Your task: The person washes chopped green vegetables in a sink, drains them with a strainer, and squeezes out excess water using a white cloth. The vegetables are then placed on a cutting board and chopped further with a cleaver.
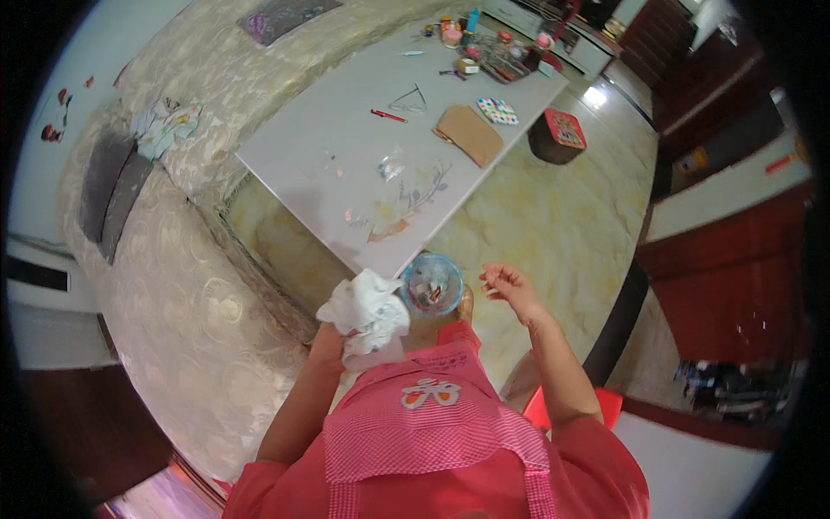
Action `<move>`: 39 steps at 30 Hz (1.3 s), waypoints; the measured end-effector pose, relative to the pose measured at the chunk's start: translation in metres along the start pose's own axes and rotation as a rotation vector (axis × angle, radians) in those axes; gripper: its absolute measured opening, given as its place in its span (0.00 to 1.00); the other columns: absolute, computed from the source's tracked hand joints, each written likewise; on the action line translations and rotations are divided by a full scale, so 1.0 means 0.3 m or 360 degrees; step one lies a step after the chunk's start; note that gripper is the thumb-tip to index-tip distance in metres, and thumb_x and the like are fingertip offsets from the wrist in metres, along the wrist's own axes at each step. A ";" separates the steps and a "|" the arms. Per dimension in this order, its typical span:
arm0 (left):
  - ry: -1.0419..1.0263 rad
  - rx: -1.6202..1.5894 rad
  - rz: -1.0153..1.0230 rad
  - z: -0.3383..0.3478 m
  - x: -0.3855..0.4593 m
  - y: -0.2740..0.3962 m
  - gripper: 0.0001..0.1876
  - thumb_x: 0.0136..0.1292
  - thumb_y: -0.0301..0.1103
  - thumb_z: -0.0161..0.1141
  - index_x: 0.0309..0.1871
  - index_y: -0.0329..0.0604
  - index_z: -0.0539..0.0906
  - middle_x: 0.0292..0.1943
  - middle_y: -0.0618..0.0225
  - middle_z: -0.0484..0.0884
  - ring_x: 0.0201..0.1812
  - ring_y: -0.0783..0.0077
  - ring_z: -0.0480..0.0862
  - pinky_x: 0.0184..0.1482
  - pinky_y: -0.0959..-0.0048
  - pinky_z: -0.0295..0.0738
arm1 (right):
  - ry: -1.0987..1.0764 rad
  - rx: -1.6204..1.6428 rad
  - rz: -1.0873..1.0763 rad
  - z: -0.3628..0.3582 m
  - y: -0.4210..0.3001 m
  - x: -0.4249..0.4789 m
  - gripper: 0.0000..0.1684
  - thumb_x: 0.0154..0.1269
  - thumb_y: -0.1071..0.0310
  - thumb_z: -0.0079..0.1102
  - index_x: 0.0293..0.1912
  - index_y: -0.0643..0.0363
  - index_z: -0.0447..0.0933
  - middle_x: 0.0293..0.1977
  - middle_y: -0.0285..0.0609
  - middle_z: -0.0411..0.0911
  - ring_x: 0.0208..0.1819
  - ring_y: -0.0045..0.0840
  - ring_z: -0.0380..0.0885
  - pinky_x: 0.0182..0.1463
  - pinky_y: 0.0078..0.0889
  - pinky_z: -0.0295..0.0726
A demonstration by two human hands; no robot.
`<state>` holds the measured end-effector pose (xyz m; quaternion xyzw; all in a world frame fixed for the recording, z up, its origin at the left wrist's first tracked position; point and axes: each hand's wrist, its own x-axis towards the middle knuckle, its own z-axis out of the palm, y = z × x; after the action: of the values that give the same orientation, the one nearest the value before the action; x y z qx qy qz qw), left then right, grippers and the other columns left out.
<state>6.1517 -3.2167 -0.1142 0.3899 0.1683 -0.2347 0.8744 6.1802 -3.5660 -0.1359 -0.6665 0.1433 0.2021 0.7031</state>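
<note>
My left hand (334,337) holds a bunched white cloth (368,305) beside the near corner of the long white table (292,149); the cloth hides most of its fingers. My right hand (509,289) is over the floor to the right of a clear blue-rimmed waste bin (432,284), fingers loosely curled and apart, with nothing seen in them. Small litter lies in the bin. On the table are a clear plastic packet (390,165), a red pen (389,116), eyeglasses (410,104), a folded brown cloth or bag (470,134) and a colourful dotted item (497,111).
Jars and bottles crowd around a wire rack (502,65) at the table's far end. A dark stool with a red patterned top (565,128) stands right of the table. A covered sofa (188,279) runs along the left. Behind my right arm is a red stool (608,407).
</note>
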 end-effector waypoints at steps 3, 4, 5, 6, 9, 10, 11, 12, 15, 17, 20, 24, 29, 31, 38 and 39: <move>0.0264 -0.0175 -0.0068 -0.004 0.059 -0.005 0.22 0.66 0.43 0.55 0.58 0.43 0.70 0.45 0.67 0.79 0.45 0.69 0.80 0.44 0.67 0.79 | 0.0062 -0.0145 -0.0003 -0.211 -0.055 0.383 0.16 0.66 0.59 0.56 0.50 0.55 0.74 0.43 0.35 0.78 0.42 0.19 0.76 0.45 0.27 0.75; 0.0341 -0.0254 -0.0067 -0.002 0.081 -0.028 0.22 0.66 0.43 0.55 0.58 0.43 0.70 0.45 0.67 0.79 0.45 0.69 0.80 0.44 0.67 0.79 | 0.0072 -0.0300 -0.0071 -0.277 -0.047 0.525 0.17 0.66 0.59 0.56 0.50 0.56 0.74 0.43 0.35 0.78 0.41 0.20 0.76 0.45 0.27 0.76; 0.0411 -0.0312 -0.0059 0.023 0.121 -0.043 0.21 0.65 0.43 0.55 0.58 0.43 0.70 0.45 0.67 0.79 0.45 0.70 0.80 0.44 0.67 0.79 | 0.0082 -0.0444 -0.0158 -0.355 -0.040 0.695 0.17 0.66 0.58 0.56 0.50 0.56 0.74 0.43 0.36 0.78 0.41 0.21 0.76 0.45 0.27 0.76; 0.0472 -0.0382 -0.0047 0.043 0.156 -0.065 0.21 0.65 0.43 0.55 0.58 0.43 0.70 0.45 0.67 0.79 0.45 0.70 0.80 0.44 0.67 0.79 | 0.0090 -0.0583 -0.0255 -0.422 -0.041 0.865 0.18 0.65 0.58 0.57 0.50 0.57 0.74 0.44 0.36 0.78 0.40 0.21 0.76 0.45 0.28 0.76; 0.0685 -0.0517 0.0001 0.147 0.261 -0.116 0.21 0.65 0.42 0.55 0.58 0.43 0.70 0.45 0.67 0.79 0.45 0.70 0.80 0.44 0.68 0.78 | 0.0189 -0.0861 -0.0537 -0.542 -0.024 1.309 0.21 0.61 0.59 0.61 0.48 0.62 0.73 0.38 0.42 0.79 0.38 0.29 0.78 0.42 0.28 0.76; 0.0745 -0.0562 0.0020 0.178 0.290 -0.137 0.21 0.65 0.42 0.55 0.58 0.43 0.70 0.45 0.67 0.79 0.45 0.70 0.80 0.44 0.68 0.78 | 0.0268 -0.1155 -0.0685 -0.571 -0.036 1.430 0.22 0.59 0.58 0.62 0.47 0.63 0.73 0.38 0.46 0.79 0.40 0.35 0.77 0.45 0.34 0.76; 0.0791 -0.0595 0.0029 0.211 0.316 -0.146 0.21 0.65 0.42 0.55 0.58 0.43 0.70 0.45 0.67 0.79 0.45 0.70 0.80 0.44 0.68 0.78 | 0.0355 -0.1440 -0.0832 -0.609 -0.041 1.534 0.24 0.57 0.57 0.63 0.47 0.64 0.73 0.38 0.49 0.79 0.43 0.41 0.77 0.47 0.40 0.75; 0.0839 -0.0631 0.0047 0.235 0.342 -0.160 0.21 0.65 0.42 0.55 0.58 0.43 0.70 0.45 0.67 0.79 0.45 0.70 0.80 0.44 0.68 0.78 | 0.0374 -0.1641 -0.0668 -0.634 -0.074 1.628 0.26 0.56 0.57 0.63 0.49 0.64 0.72 0.42 0.52 0.77 0.46 0.45 0.75 0.51 0.43 0.73; 0.0970 -0.0718 0.0077 0.289 0.384 -0.214 0.21 0.65 0.42 0.56 0.58 0.43 0.71 0.45 0.67 0.79 0.45 0.70 0.80 0.44 0.68 0.78 | 0.0496 -0.1705 -0.0257 -0.692 -0.118 1.854 0.35 0.50 0.55 0.67 0.55 0.63 0.68 0.53 0.53 0.72 0.53 0.49 0.72 0.59 0.43 0.69; 0.1025 -0.0746 0.0059 0.318 0.415 -0.210 0.21 0.65 0.42 0.56 0.58 0.43 0.71 0.45 0.67 0.79 0.45 0.70 0.80 0.44 0.69 0.78 | 0.0262 -0.1542 -0.0244 -0.763 -0.093 1.981 0.40 0.47 0.55 0.70 0.57 0.63 0.66 0.56 0.53 0.69 0.55 0.49 0.70 0.60 0.43 0.68; 0.1080 -0.0796 0.0058 0.341 0.466 -0.225 0.21 0.64 0.42 0.56 0.58 0.43 0.71 0.45 0.67 0.79 0.45 0.70 0.80 0.44 0.69 0.78 | 0.0151 -0.1743 -0.0256 -0.734 -0.093 2.054 0.45 0.42 0.56 0.74 0.58 0.63 0.64 0.57 0.53 0.69 0.56 0.48 0.70 0.60 0.43 0.69; 0.1166 -0.0949 0.0123 0.379 0.483 -0.287 0.21 0.64 0.42 0.57 0.57 0.43 0.71 0.45 0.67 0.79 0.45 0.71 0.80 0.44 0.69 0.78 | -0.0121 -0.1768 -0.0034 -0.525 -0.255 1.929 0.39 0.41 0.69 0.74 0.55 0.66 0.68 0.50 0.52 0.75 0.53 0.39 0.73 0.56 0.36 0.72; 0.1129 -0.0991 0.0159 0.369 0.483 -0.258 0.21 0.64 0.42 0.57 0.57 0.43 0.72 0.45 0.67 0.79 0.45 0.71 0.80 0.44 0.70 0.78 | -0.0093 -0.0698 0.0196 -0.591 -0.067 1.979 0.38 0.36 0.74 0.74 0.52 0.64 0.71 0.45 0.47 0.78 0.46 0.37 0.77 0.50 0.36 0.76; 0.1124 -0.1024 0.0204 0.366 0.439 -0.275 0.21 0.64 0.42 0.57 0.57 0.43 0.72 0.45 0.67 0.79 0.45 0.71 0.80 0.44 0.70 0.78 | 0.0053 -0.0809 0.0192 -0.561 -0.045 1.955 0.37 0.35 0.74 0.74 0.51 0.64 0.72 0.45 0.47 0.78 0.45 0.37 0.77 0.49 0.36 0.76; 0.1128 -0.1177 0.0452 0.343 0.142 -0.380 0.21 0.63 0.42 0.58 0.57 0.43 0.72 0.45 0.67 0.79 0.45 0.71 0.80 0.45 0.71 0.77 | 0.0241 -0.1507 -0.0326 -0.342 -0.110 1.634 0.36 0.38 0.69 0.71 0.52 0.61 0.71 0.49 0.48 0.76 0.50 0.36 0.75 0.55 0.36 0.72; 0.1106 -0.1201 0.0488 0.319 0.087 -0.401 0.21 0.63 0.42 0.58 0.57 0.43 0.72 0.45 0.67 0.79 0.45 0.71 0.80 0.45 0.71 0.77 | -0.0063 -0.1161 -0.0358 -0.306 -0.116 1.550 0.37 0.41 0.71 0.69 0.54 0.61 0.69 0.50 0.45 0.75 0.51 0.34 0.75 0.55 0.35 0.72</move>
<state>6.1190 -3.3672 -0.1381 0.1233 0.4616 0.1156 0.8709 6.6109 -3.6150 -0.3309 -0.8804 -0.0257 0.1744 0.4402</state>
